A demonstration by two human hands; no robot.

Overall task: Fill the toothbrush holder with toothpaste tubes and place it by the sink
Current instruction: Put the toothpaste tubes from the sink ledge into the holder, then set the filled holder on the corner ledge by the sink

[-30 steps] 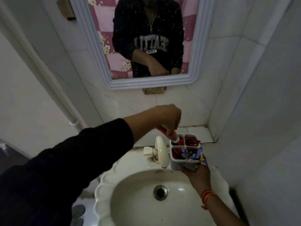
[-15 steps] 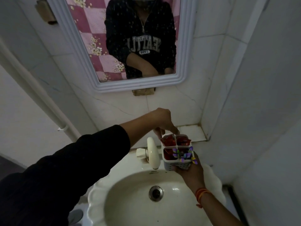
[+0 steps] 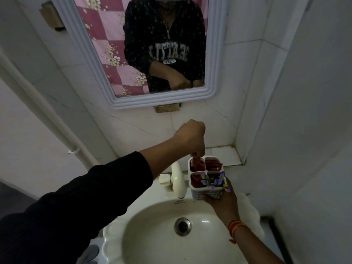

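A white toothbrush holder with four compartments and purple flower trim is held up over the back right of the sink. My right hand grips it from below. Red toothpaste tubes fill the compartments. My left hand is above the back left compartment, its fingers closed on the top of a red toothpaste tube that stands inside it. The other red tubes sit low in their compartments.
A cream tap stands just left of the holder. A tiled corner ledge lies behind it, with walls close on the right. A framed mirror hangs above. A white pipe runs down the left wall.
The tube, tilted above the holder a second ago, now stands inside the back left compartment. My left hand followed it down and still pinches its top. The holder stayed in my right hand.
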